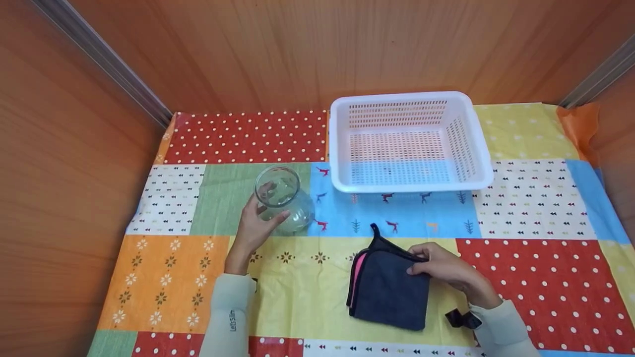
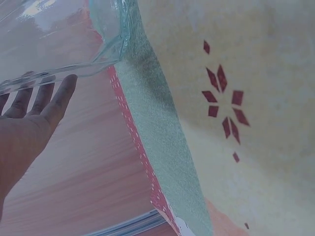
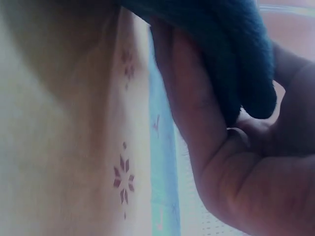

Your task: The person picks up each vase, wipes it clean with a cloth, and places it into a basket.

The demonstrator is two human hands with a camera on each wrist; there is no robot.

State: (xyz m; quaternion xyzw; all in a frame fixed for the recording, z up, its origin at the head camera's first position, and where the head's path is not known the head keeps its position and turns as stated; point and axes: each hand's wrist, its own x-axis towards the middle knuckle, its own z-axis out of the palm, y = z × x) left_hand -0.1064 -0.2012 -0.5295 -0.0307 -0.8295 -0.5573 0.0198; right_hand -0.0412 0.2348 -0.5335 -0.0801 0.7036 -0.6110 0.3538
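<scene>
My left hand (image 1: 256,220) grips a clear round glass vase (image 1: 300,213) at its neck, thumb on the near side and fingers behind, seen through the glass. The vase's wide mouth faces up toward the head camera. In the left wrist view the fingers (image 2: 59,101) lie along the glass wall (image 2: 74,66). With thumb and fingers, my right hand (image 1: 441,263) pinches the upper right corner of a folded dark grey cloth (image 1: 392,287). Black edging, a hanging loop and a strip of pink lining show on it. Up close, the cloth's folded layers (image 3: 256,73) sit between thumb and fingers.
A white perforated plastic basket (image 1: 412,188) stands at the back, right of centre, with nothing in it. A patchwork-print tablecloth (image 1: 168,282) covers the table. Wood-grain panels (image 1: 297,54) enclose the back and both sides.
</scene>
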